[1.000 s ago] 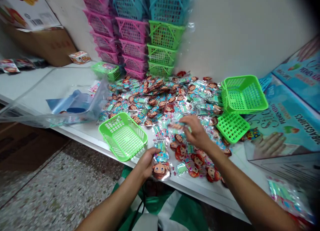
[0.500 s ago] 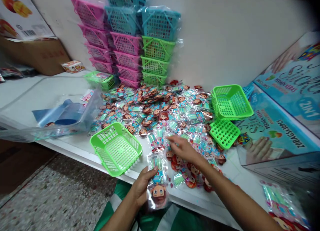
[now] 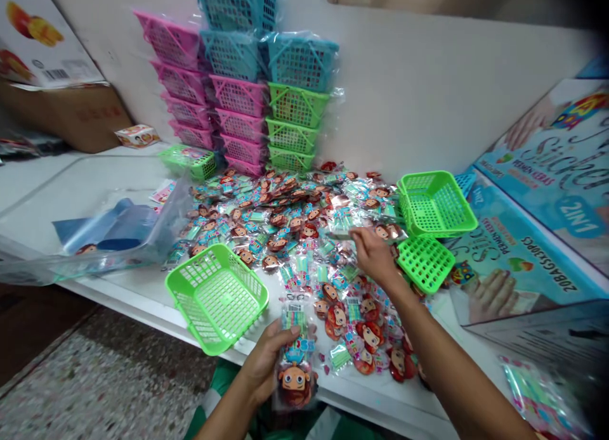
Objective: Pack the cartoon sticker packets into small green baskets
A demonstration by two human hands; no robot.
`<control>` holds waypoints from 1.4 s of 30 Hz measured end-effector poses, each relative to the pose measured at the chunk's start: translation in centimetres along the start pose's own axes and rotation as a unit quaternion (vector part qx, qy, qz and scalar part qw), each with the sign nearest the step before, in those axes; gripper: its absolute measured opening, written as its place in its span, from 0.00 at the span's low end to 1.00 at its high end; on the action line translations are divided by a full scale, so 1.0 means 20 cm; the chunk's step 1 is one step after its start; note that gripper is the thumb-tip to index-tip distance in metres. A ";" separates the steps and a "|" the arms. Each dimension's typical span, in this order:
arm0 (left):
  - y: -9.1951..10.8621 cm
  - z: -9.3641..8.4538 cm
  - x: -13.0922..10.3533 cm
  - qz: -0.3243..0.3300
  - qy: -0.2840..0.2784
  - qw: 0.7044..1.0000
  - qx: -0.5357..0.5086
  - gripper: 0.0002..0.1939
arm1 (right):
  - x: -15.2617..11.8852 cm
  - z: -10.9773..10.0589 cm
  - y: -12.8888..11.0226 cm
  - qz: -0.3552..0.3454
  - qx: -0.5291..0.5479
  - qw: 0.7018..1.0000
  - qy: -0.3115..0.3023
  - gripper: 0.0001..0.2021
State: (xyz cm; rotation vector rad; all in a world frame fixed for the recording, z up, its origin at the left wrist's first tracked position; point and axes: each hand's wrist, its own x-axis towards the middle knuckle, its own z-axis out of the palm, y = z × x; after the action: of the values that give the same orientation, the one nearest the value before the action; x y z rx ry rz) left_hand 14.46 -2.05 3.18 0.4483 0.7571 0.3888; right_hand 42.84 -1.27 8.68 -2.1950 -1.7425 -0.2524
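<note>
By the left hand [image 3: 264, 359], at the bottom centre of the frame, a face-printed clear packet [image 3: 295, 381] is gripped between thumb and fingers. Right of centre, the right hand [image 3: 375, 256] is curled over the packet pile [image 3: 276, 219]; whether anything is pinched there cannot be told. Left of bottom centre, a green basket [image 3: 222, 298] is placed.

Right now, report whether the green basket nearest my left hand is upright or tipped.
Upright: the green plastic basket sits open side up, its perforated floor visible inside.
</note>
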 end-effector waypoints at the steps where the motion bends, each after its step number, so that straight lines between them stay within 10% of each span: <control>1: 0.01 0.01 -0.02 0.009 -0.005 1.000 0.012 0.14 | -0.03 -0.06 -0.02 -0.005 0.026 1.000 -0.017 0.16; 6: 0.05 0.07 -0.08 0.076 -0.077 0.989 0.096 0.17 | -0.23 -0.24 -0.26 -0.084 0.204 0.950 -0.222 0.11; 11: 0.02 0.07 -0.08 0.050 -0.121 0.987 0.087 0.18 | -0.26 -0.07 -0.37 -0.085 0.317 0.908 -0.261 0.17; 15: -0.02 0.02 -0.07 0.020 -0.091 0.994 0.055 0.25 | -0.10 0.12 -0.17 -0.008 0.071 0.988 -0.140 0.18; 21: -0.05 -0.03 -0.06 0.032 -0.125 0.991 0.032 0.16 | 0.11 0.24 0.07 -0.019 -0.096 0.989 -0.106 0.14; 31: 0.03 0.06 -0.11 0.057 -0.130 0.988 0.064 0.19 | 0.04 -0.18 0.14 0.023 0.019 0.995 0.097 0.15; 36: 0.06 0.11 -0.15 0.123 -0.173 0.965 0.157 0.18 | -0.18 -0.38 -0.16 -0.087 0.108 0.982 -0.125 0.11; 42: 0.03 0.05 -0.13 0.109 -0.181 0.947 0.240 0.15 | -0.33 -0.21 -0.32 -0.148 0.332 0.899 -0.246 0.13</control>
State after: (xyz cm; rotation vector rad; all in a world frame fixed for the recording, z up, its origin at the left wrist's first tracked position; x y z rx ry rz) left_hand 13.40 -3.00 5.53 1.0395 0.4358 0.3133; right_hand 35.38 -7.61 11.26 -1.5572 -2.0057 0.7890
